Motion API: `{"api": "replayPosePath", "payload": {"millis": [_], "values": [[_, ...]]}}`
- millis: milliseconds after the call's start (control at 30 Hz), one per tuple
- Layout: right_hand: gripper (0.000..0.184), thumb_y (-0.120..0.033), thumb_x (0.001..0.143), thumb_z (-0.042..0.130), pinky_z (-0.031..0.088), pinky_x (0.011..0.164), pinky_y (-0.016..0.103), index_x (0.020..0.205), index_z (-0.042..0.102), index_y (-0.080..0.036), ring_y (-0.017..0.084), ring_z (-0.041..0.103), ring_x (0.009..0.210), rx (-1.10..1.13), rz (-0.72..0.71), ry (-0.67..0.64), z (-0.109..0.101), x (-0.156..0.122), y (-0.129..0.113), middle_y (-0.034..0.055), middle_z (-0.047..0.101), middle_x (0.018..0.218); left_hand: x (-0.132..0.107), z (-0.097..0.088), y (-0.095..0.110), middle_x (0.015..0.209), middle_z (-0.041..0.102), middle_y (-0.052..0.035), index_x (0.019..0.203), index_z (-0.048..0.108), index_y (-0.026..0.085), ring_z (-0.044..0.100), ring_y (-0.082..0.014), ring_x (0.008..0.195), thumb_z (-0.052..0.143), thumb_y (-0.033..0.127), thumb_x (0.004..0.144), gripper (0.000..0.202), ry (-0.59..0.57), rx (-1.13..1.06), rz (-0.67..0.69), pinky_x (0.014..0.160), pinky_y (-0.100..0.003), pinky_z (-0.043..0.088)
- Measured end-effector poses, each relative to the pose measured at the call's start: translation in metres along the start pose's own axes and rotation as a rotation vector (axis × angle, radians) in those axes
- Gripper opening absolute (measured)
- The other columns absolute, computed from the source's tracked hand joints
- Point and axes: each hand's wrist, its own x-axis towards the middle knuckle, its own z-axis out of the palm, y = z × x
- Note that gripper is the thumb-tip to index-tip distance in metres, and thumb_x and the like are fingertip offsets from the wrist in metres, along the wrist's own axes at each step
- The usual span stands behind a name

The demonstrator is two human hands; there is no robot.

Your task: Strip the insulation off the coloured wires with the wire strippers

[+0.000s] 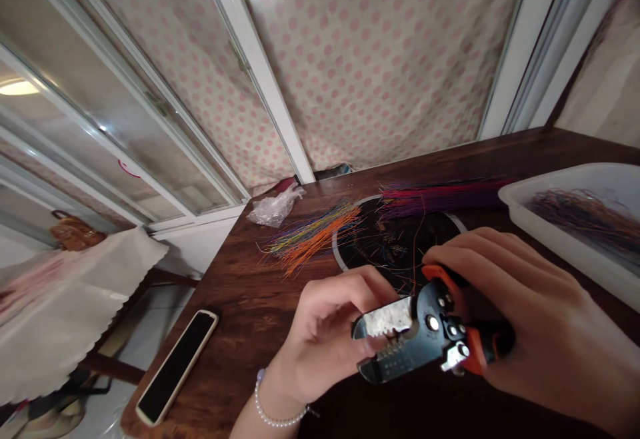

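Observation:
My right hand [530,319] is wrapped round the orange handles of a wire stripper [400,339], whose dark notched jaws point left. Close against those jaws is my left hand [335,319], thumb in front and fingers curled behind, pinched on a thin wire [419,246]. This reddish wire rises behind the tool, and its lower end is hidden by the jaws and fingers. Beyond my hands lies a round black mat [370,246] with a pale rim, strewn with small wire bits.
Orange, yellow and blue wires [315,236] lie bundled left of the mat, red and purple wires [440,196] behind it. A white plastic tub [565,239] with tangled wires stands right. A phone [177,366] and a clear plastic bag [275,207] rest on the wooden table [245,292].

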Motion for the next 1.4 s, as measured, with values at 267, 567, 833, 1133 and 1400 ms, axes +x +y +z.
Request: {"api": "replayPosePath", "payload": {"millis": [267,567,833,1133,1400], "values": [[0.043,-0.009,0.065,0.048,0.054,0.065,0.037,0.104,0.053,-0.024,0.024,0.061,0.076,0.01,0.017,-0.011,0.0002,-0.0019,-0.0011,0.0045,0.067,0.084,0.0,0.0001,0.0007,0.074,0.047,0.0004,0.069,0.046,0.017,0.041,-0.0099,0.067,0.067,0.029,0.087,0.03,0.008,-0.004,0.009,0.057,-0.023,0.031],[0.036,-0.006,0.071,0.049,0.055,0.062,0.036,0.103,0.052,-0.021,0.023,0.06,0.07,-0.001,-0.036,-0.04,-0.0021,-0.0022,-0.0005,0.0058,0.067,0.08,-0.0008,0.0091,-0.0014,0.069,0.047,0.0002,0.064,0.045,0.018,0.037,-0.0103,0.059,0.072,0.033,0.081,0.035,0.095,-0.02,0.021,0.054,-0.025,0.03],[0.034,-0.008,0.069,0.048,0.055,0.058,0.034,0.101,0.051,-0.02,0.022,0.062,0.067,-0.009,-0.073,-0.054,-0.0027,0.0038,-0.0021,0.0065,0.067,0.078,0.0004,0.0029,0.0014,0.07,0.046,-0.0005,0.064,0.045,0.018,0.043,-0.011,0.06,0.07,0.034,0.082,0.034,0.006,-0.007,-0.003,0.054,-0.025,0.033],[0.03,-0.01,0.072,0.05,0.054,0.055,0.034,0.099,0.05,-0.022,0.022,0.061,0.065,0.018,-0.062,-0.064,-0.0031,0.0041,-0.0021,0.006,0.067,0.077,-0.0002,0.0009,0.0,0.073,0.047,-0.0004,0.067,0.046,0.018,0.043,-0.0107,0.063,0.069,0.03,0.084,0.031,-0.024,-0.054,0.003,0.056,-0.025,0.033],[0.028,-0.009,0.071,0.05,0.053,0.054,0.033,0.096,0.049,-0.022,0.022,0.06,0.063,0.024,-0.067,-0.079,-0.003,0.0036,-0.0013,0.006,0.067,0.077,0.0006,0.003,0.0027,0.07,0.049,-0.0009,0.062,0.045,0.018,0.044,-0.0108,0.058,0.071,0.034,0.082,0.036,0.012,-0.028,-0.02,0.055,-0.027,0.034]]}}
